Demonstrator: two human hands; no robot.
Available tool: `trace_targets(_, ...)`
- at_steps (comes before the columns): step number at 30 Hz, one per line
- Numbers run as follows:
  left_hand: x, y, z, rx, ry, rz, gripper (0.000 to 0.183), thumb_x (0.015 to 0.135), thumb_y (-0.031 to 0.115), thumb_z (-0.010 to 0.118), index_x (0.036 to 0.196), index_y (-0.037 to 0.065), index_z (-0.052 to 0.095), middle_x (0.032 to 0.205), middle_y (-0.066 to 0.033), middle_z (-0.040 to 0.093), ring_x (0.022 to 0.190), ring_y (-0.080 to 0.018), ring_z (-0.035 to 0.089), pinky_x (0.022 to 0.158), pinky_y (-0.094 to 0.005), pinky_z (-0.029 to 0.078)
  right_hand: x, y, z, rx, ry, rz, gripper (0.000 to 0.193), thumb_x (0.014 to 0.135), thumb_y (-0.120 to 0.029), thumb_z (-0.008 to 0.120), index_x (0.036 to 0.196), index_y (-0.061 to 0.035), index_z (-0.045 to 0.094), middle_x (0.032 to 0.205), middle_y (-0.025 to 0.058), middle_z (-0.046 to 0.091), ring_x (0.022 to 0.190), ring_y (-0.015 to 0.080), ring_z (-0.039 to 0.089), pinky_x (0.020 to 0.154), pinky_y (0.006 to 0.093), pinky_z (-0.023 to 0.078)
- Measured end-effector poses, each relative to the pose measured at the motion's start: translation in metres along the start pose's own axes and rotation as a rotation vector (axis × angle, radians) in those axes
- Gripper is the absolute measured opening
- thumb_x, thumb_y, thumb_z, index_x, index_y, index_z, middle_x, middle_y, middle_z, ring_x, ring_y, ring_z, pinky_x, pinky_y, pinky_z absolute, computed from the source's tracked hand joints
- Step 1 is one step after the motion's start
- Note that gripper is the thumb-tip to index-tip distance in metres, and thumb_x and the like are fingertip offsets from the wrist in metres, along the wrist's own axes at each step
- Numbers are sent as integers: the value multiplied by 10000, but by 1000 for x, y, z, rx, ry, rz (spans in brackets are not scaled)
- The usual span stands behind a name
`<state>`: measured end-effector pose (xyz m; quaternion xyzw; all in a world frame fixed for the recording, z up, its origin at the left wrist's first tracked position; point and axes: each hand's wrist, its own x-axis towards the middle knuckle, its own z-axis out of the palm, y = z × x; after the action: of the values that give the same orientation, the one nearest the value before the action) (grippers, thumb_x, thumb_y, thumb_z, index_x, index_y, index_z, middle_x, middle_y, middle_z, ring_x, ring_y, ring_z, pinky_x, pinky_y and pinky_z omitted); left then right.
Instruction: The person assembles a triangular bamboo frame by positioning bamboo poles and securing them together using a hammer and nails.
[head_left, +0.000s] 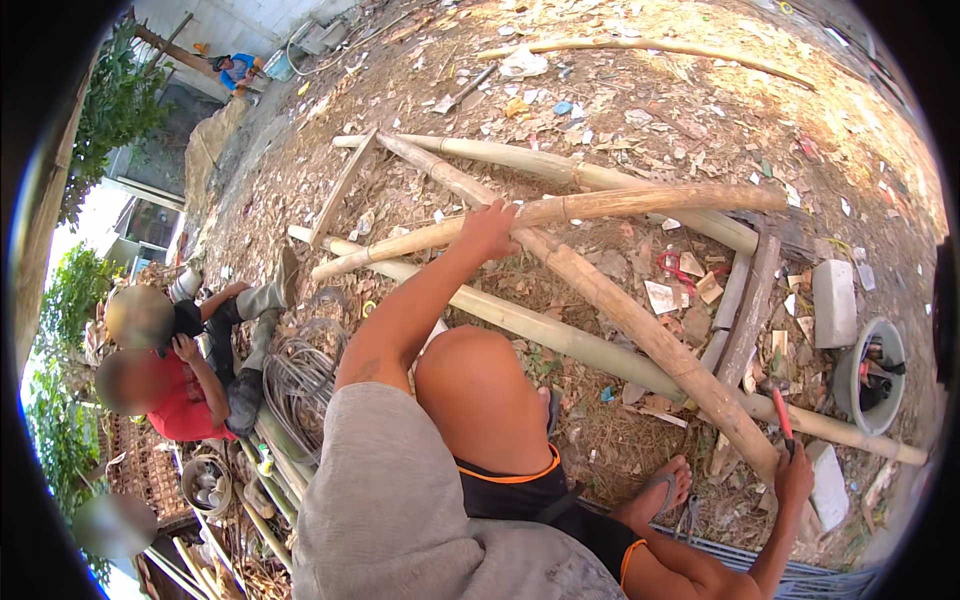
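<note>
Holds a diagonal bamboo pole (612,299) at its crossing with a curved pole (650,202), over littered ground (300,150), with the left hand (488,232) curled around; grips a red-handled tool (781,412) in the closed right hand (795,476), near a grey bucket (846,382) and pale block (829,487).

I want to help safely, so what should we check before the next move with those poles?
1. Left hand at the crossing of the curved pole and the diagonal pole: ok, it is right there.
2. Right hand on the red-handled tool: ok, fingers closed around its handle.
3. Poles fastened where they cross: cannot tell, the left hand covers part of it.
4. Ground free of scraps: not ok, bits such as a red strip lie among the poles.
5. Toes covered: not ok, the bare foot wears an open sandal.
</note>
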<state>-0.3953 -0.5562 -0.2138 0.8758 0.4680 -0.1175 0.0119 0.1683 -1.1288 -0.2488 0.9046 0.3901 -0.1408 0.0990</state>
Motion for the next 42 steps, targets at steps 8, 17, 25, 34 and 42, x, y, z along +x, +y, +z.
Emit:
trace_targets(8,-4,-44,48,-130,75,-140,1191,682,520,982,1642,142,387,1565,-160,555,1475,-399,522,1217,-688,365,-2,-3,15,-4,-31,53,491,1116,-393,522,1525,-137,608,1286,230,683,1083,480,704,890,607,553)
trace_targets(17,27,-62,58,-150,113,-59,1083,651,568,981,1531,152,507,1464,-165,602,1400,-414,565,1202,-621,386,-2,-10,18,16,-50,91,455,1141,-389,500,1506,-151,629,1247,262,673,1114,500,679,899,617,536)
trace_targets(25,27,-84,84,-94,222,-54,910,707,379,974,1463,119,540,1441,-157,546,1288,-411,617,1081,-555,499,-2,-5,10,39,-17,89,464,1146,-365,510,1488,-75,635,1238,290,681,1144,507,666,935,587,524)
trace_targets(34,18,-103,83,-195,480,83,448,756,178,846,1138,87,629,1034,-133,684,1090,-395,688,939,-571,550,-1,0,16,16,-7,84,479,1150,-381,506,1482,-66,649,1234,274,711,1126,493,687,930,570,537)
trace_targets(42,27,-100,29,-221,398,252,398,757,209,826,1078,71,635,1031,-147,705,1012,-395,705,859,-517,586,4,5,21,37,-68,101,525,1148,-448,483,1485,-85,658,1270,260,717,1189,464,680,975,554,532)
